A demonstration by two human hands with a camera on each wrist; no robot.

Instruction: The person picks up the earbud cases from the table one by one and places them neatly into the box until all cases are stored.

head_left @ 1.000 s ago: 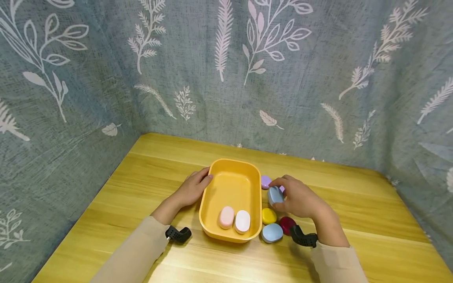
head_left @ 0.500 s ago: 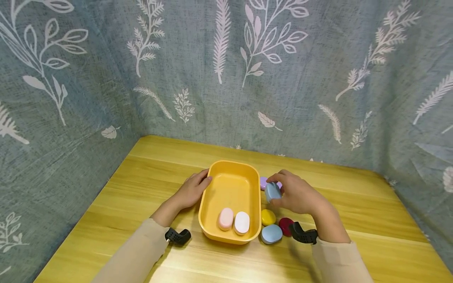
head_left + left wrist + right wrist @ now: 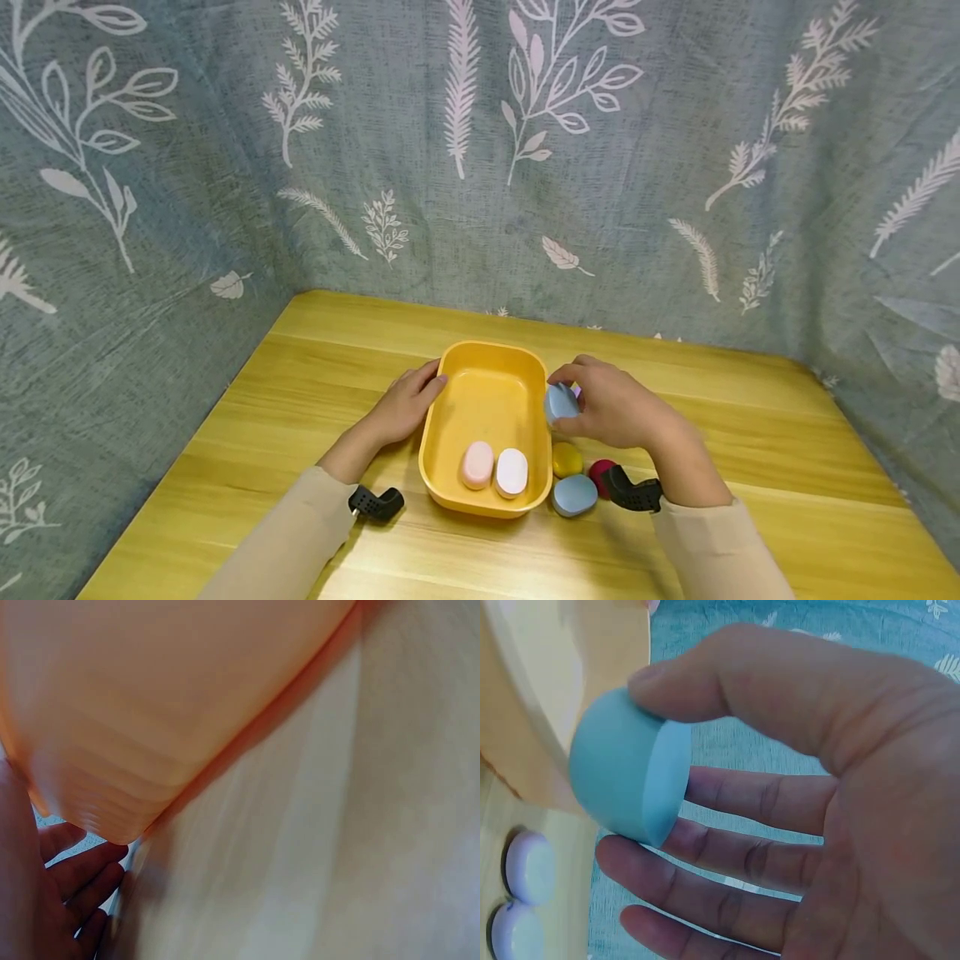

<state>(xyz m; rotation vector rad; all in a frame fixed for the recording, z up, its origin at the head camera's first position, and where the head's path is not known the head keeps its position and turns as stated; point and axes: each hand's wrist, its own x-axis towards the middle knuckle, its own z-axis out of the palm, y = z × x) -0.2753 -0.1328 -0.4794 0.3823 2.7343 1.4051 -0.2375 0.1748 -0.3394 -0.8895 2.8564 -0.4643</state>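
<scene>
In the head view, my right hand [image 3: 618, 408] pinches a light blue, oval, soap-like block [image 3: 561, 404] close by the right rim of a yellow plastic tub [image 3: 429, 450]. The right wrist view shows my thumb on one side of this blue block [image 3: 619, 765] and fingertips on the other, the remaining fingers spread. My left hand [image 3: 405, 404] rests against the tub's left side, thumb at the rim. The left wrist view has its loosely extended fingers [image 3: 90, 881] along the outer wall. Inside the tub's near end lie a pink block [image 3: 477, 465] and a white block [image 3: 512, 472].
Right of the tub sit a yellow piece [image 3: 567, 460], another blue block [image 3: 574, 496] and a red piece [image 3: 602, 475], partly hidden by the wrist camera. Two purple pieces [image 3: 531, 864] show in the right wrist view. A leaf-patterned curtain [image 3: 420, 150] borders the wooden table [image 3: 360, 325].
My right hand has carried the blue block leftward, from over the loose pieces to the tub's right rim. The left hand holds its place at the tub.
</scene>
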